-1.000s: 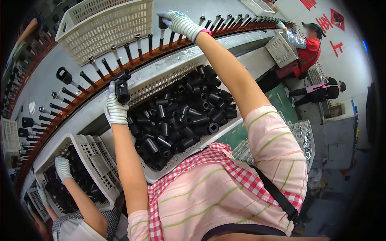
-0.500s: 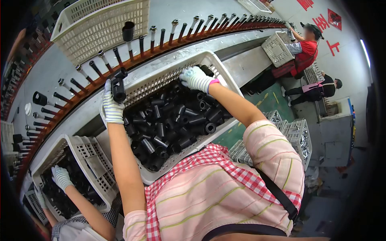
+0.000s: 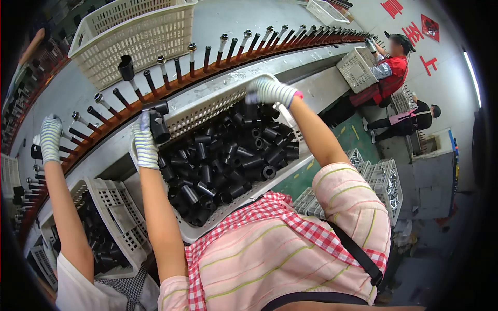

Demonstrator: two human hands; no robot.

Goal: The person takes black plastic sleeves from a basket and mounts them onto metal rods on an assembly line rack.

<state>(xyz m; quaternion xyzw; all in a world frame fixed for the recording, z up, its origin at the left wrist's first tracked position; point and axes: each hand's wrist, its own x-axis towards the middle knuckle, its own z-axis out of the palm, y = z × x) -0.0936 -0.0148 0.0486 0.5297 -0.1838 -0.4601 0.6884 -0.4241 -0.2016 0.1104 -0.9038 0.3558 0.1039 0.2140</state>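
My left hand (image 3: 146, 141), in a striped glove, is closed on black sleeves (image 3: 160, 127) at the left end of a white crate (image 3: 194, 115). One sleeve lies across the top of another beside my fingers. Over the crate's far right corner is my right hand (image 3: 270, 92), blurred, with a black sleeve (image 3: 251, 97) at its fingertips. Many loose black sleeves (image 3: 223, 155) fill the crate. Behind it runs a curved row of upright rods (image 3: 206, 58) on a reddish-brown track (image 3: 181, 83). A larger black sleeve (image 3: 126, 68) sits on one rod.
At the left, a co-worker's gloved hand (image 3: 51, 139) touches the rod row above another crate (image 3: 122, 217) of black parts. A tall white crate (image 3: 140, 41) stands behind the track. Two people work at the right, one in red (image 3: 397, 72) beside a crate (image 3: 357, 70).
My right hand went from the rod row down into the crate, then rose with a black sleeve. The rods have shifted along the track. The co-worker's hand moved from their crate to the rods.
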